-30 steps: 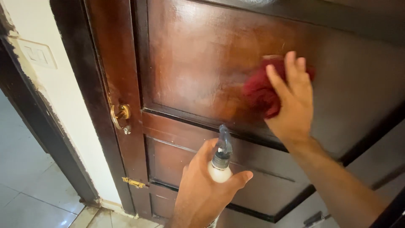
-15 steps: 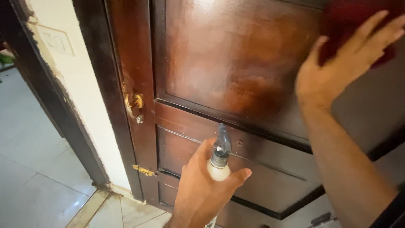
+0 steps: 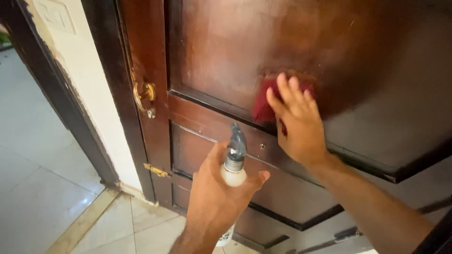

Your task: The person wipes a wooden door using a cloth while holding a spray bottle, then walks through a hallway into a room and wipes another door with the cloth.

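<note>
A dark brown wooden door (image 3: 221, 51) with raised panels fills most of the view. My right hand (image 3: 297, 122) presses a red cloth (image 3: 263, 104) flat against the lower edge of the door's large upper panel. My left hand (image 3: 214, 197) is wrapped around a white spray bottle (image 3: 232, 170) with a grey trigger nozzle, held upright in front of the lower panel, nozzle toward the door. The bottle's lower part is hidden behind my hand.
A brass door handle (image 3: 143, 95) sits on the door's left stile, with a small brass latch (image 3: 155, 170) lower down. Left of the door are a dark frame (image 3: 70, 103), a white wall with a light switch (image 3: 56, 16), and a pale tiled floor (image 3: 42, 197).
My right hand swept the red cloth up to the upper right of the panel, then back down and left to the panel's lower edge. The left hand kept hold of the bottle.
</note>
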